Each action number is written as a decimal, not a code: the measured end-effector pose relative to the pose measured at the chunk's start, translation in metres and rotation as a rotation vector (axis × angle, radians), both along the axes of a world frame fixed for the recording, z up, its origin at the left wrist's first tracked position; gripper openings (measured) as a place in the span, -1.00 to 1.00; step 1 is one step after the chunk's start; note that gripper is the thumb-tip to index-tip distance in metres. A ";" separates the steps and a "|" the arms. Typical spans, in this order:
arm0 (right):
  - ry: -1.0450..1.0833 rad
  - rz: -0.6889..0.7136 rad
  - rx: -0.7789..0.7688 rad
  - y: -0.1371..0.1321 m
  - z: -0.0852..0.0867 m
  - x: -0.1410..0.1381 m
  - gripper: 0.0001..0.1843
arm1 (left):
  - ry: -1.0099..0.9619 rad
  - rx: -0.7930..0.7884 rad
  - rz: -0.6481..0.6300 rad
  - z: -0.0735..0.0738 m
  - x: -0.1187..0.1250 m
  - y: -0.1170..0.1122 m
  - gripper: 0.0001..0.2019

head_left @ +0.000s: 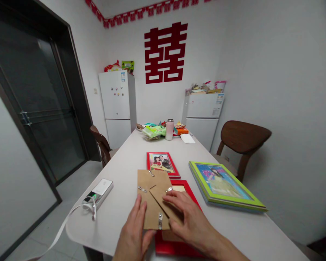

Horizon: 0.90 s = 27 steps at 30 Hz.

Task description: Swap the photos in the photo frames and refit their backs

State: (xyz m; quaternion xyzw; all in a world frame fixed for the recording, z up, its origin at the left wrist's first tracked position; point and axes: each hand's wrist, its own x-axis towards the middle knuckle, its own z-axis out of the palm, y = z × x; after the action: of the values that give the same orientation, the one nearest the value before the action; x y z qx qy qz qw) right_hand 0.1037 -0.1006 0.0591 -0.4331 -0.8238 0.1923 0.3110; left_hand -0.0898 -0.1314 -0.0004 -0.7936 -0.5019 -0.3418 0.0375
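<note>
We judge the thin brown cardboard backing board [149, 206] could slip off the red rectangular picture frame [191, 197]. It lies askew across the frame, near the front edge of the white table [119, 170]. Our left hand [136, 232] and right hand [186, 215] only press flat on it, fingers extended, gripping nothing. The board carries small metal clips [160, 217] and a folded stand leg [163, 199].

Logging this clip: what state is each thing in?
backing board, off its frame, lying askew over it
left hand, flat on board
right hand, fingers spread on board
large red frame, flat, back uncovered
small red frame, face up, photo in
green frame, face up, stacked
bottle, upright, capped
power bank, cable plugged in
</note>
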 end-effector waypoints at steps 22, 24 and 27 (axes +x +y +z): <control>-0.260 -0.072 0.015 0.009 -0.059 0.055 -0.61 | 0.196 -0.524 -0.061 0.005 0.058 0.011 -0.61; -0.238 -0.123 0.041 0.014 -0.061 0.059 -0.66 | 0.166 -0.545 -0.110 0.007 0.057 0.010 -0.53; -0.236 -0.233 0.071 0.027 -0.063 0.061 -0.70 | 0.141 -0.586 -0.191 0.009 0.056 0.009 -0.36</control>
State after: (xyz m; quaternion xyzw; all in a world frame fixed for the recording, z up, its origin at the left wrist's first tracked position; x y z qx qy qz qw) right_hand 0.1648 -0.0731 -0.0041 -0.5339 -0.8052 0.0735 0.2473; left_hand -0.0335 -0.1222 0.0090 -0.8360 -0.4983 -0.1289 -0.1902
